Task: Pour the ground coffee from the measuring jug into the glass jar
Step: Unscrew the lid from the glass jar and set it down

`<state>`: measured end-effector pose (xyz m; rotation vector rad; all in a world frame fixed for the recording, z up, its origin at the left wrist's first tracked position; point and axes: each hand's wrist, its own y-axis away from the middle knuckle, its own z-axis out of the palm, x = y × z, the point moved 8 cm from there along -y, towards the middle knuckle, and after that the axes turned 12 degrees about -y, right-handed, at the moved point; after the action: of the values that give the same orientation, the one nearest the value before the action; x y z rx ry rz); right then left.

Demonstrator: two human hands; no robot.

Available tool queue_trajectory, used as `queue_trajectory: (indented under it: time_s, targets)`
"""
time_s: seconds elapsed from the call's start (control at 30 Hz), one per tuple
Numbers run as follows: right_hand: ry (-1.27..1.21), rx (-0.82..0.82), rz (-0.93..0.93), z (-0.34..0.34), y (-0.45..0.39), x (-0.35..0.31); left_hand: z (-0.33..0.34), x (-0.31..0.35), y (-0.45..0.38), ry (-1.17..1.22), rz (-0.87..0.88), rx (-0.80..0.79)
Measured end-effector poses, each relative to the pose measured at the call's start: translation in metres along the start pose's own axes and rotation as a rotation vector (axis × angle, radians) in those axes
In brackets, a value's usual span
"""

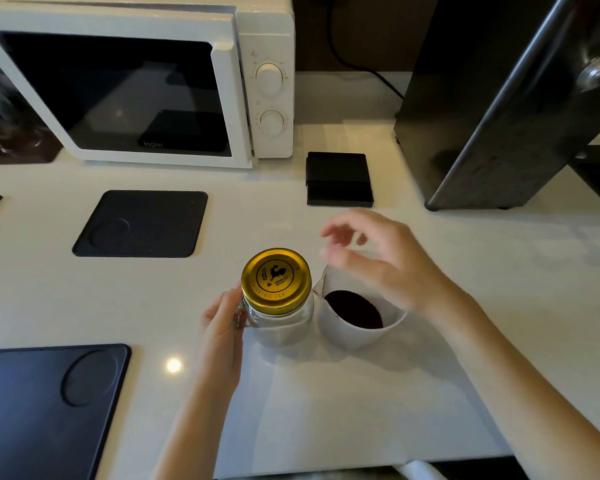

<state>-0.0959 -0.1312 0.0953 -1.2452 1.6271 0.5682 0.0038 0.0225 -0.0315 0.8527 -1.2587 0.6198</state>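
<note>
A clear glass jar (280, 318) stands upright on the white counter, closed by a gold lid (276, 279) printed with a dark emblem. My left hand (221, 320) grips the jar's left side at its handle. Touching the jar on its right is a white measuring jug (347, 336) with dark ground coffee (353, 309) in its bottom and its spout toward the jar. My right hand (378, 259) hovers over the jug's far rim, fingers spread and blurred, holding nothing.
A white microwave (146, 81) stands at the back left. Black mats lie at centre left (142, 223) and front left (45, 407). A small black block (338, 180) sits behind the jug. A tall dark appliance (499, 105) fills the back right.
</note>
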Motion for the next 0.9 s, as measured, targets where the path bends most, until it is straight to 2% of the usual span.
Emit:
queue_trajectory:
  time_s: [0.07, 0.13, 0.27, 0.33, 0.4, 0.5, 0.67, 0.83, 0.9]
  targets:
    - [0.198, -0.170, -0.017, 0.027, -0.007, -0.012, -0.005, -0.004, 0.000, -0.033, -0.013, 0.063]
    - [0.395, -0.248, -0.090, 0.046, -0.011, -0.021, -0.015, -0.011, 0.001, -0.043, -0.030, 0.156]
    - [0.649, -0.290, -0.206, 0.068, -0.015, -0.025, -0.010, -0.016, 0.005, -0.174, 0.064, 0.066]
    - [0.683, -0.279, -0.236, 0.072, -0.017, -0.025, -0.009, -0.021, 0.008, -0.168, 0.032, 0.071]
    - [0.682, -0.272, -0.251, 0.073, -0.019, -0.025, -0.008, -0.017, 0.010, -0.197, 0.078, 0.085]
    - [0.585, -0.289, -0.250, 0.070, -0.022, -0.027, -0.009, -0.014, 0.010, -0.265, 0.135, 0.115]
    - [0.094, -0.293, -0.065, 0.040, -0.038, -0.026, -0.015, -0.013, 0.010, -0.442, 0.120, 0.210]
    - [-0.237, -0.265, 0.169, 0.006, -0.062, 0.024, -0.016, -0.012, 0.009, -0.515, 0.123, 0.234]
    - [-0.276, -0.248, 0.246, 0.000, -0.068, 0.053, -0.016, -0.014, 0.008, -0.525, 0.127, 0.229]
